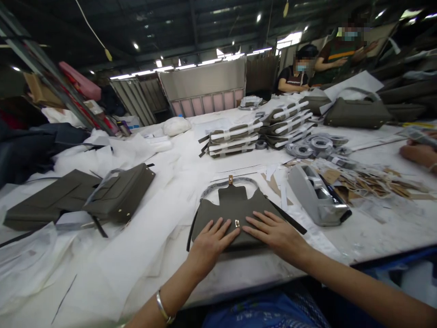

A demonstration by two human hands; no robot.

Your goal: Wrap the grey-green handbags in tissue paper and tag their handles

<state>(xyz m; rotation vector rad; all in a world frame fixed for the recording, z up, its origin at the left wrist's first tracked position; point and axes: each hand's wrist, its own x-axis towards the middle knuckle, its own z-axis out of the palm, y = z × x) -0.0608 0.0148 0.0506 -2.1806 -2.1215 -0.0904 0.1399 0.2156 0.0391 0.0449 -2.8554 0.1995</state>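
Observation:
A dark olive handbag (225, 210) lies flat on the white-covered table in front of me. Its flap tab (232, 195) is folded back away from me, with a gold clasp at the tip, and a wrapped handle arches behind it. On the bag's front sits a gold lock plate (237, 223). My left hand (212, 239) rests on the bag's left part with fingers spread. On the other side of the lock plate, my right hand (273, 232) lies flat, fingers stretched out. Neither hand grips anything.
Right of the bag stands a grey tape dispenser (309, 193), with tags and strings (375, 182) beyond. Stacked wrapped bag pieces (234, 139) lie behind. Two more bags (119, 191) (54, 198) are at left. Another person's hand (418, 152) shows at right; two people stand farther back.

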